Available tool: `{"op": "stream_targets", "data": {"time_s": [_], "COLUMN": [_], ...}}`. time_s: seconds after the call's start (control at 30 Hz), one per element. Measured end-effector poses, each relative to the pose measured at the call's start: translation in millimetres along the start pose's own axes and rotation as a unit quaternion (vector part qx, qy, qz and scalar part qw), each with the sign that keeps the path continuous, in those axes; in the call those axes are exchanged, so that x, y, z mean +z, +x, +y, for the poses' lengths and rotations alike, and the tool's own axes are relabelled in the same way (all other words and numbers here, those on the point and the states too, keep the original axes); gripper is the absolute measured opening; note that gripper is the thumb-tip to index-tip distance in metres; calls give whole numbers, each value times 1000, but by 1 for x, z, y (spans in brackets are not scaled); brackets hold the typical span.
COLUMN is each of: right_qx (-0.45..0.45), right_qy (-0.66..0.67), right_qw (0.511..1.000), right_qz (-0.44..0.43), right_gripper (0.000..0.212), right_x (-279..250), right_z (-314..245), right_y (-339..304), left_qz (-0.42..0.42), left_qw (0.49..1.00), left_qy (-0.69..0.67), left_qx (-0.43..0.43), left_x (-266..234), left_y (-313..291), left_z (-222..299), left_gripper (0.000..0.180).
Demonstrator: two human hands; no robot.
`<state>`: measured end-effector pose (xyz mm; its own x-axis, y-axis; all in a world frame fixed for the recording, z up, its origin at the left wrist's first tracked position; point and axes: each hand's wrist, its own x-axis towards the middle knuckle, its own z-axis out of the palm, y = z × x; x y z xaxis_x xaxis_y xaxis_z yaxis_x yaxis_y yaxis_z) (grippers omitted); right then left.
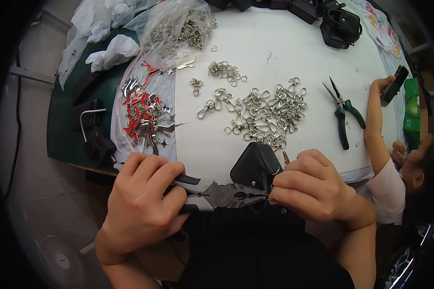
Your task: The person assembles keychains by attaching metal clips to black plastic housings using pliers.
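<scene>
My left hand (pixel 147 204) is wrapped around the grey-and-black handles of combination pliers (pixel 229 195). Their jaws point right and end at the fingertips of my right hand (pixel 311 188). That hand is closed in a pinch, and its fingers hide most of what they hold. A small pointed metal tip (pixel 286 157) sticks up above its knuckles. Just behind the jaws sits a small black case (pixel 256 166) with rounded edges, partly covered by the pliers and my right fingers.
Beyond the case lie silver swivel clasps (pixel 275 111) and rings (pixel 224 71). To the left are red and silver charms (pixel 142 113) and a clear bag of rings (pixel 181 33). Green-handled needle-nose pliers (pixel 343 108) lie right. A person (pixel 388 188) there holds a phone (pixel 395 85).
</scene>
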<state>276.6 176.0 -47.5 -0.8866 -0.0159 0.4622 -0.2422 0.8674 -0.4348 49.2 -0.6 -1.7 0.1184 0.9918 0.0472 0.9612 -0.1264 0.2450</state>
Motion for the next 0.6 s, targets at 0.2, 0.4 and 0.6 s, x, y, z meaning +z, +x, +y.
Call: {"op": "stream_targets", "data": {"time_s": [0.2, 0.4, 0.6], "right_qx": [310, 454, 511], "right_qy": [-214, -288, 25], "right_qw": [921, 842, 855], "right_qz": [100, 42, 85], "right_gripper": [65, 56, 38], "right_x": [-21, -26, -40], "right_z": [50, 81, 38], "right_y": [-59, -114, -77], "left_qz": [99, 84, 78], "left_qw": [995, 995, 996], "left_qy": [8, -9, 19], "left_qx": [-25, -50, -30], "left_x": [14, 3, 1], "left_y": [-9, -9, -9], "left_z": [-12, -19, -25], "left_gripper": [35, 47, 53]}}
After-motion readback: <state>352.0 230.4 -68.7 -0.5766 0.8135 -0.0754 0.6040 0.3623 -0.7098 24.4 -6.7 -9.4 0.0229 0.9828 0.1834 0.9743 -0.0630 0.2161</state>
